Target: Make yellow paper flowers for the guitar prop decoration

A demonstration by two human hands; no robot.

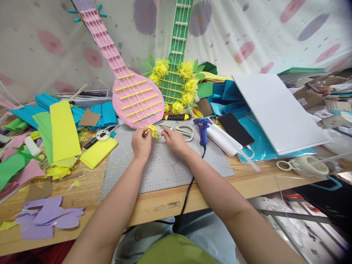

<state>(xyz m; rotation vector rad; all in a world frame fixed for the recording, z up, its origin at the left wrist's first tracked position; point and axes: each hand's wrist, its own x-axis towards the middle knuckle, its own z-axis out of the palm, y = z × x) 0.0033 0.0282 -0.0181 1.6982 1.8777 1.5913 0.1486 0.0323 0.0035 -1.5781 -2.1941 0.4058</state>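
Observation:
Between my two hands, above the grey cutting mat (162,176), is a small yellow paper flower (153,131). My left hand (141,143) is closed on the flower's left side, with thumb and fingertips pinched at its petals. On the other side, my right hand (173,140) pinches a thin stick (159,132) that reaches into the flower. White-handled scissors (185,132) lie just behind my right hand. A blue glue gun (202,130) rests to the right on the mat. The pink paper-covered instrument (139,97) leans right behind my left hand.
A green instrument (173,79) with yellow flowers stands at the back. Yellow crepe paper (65,131) and scraps crowd the left. A black phone (235,129), a white board (277,110) and a tape dispenser (305,167) lie right. A black cord (189,189) crosses the table edge.

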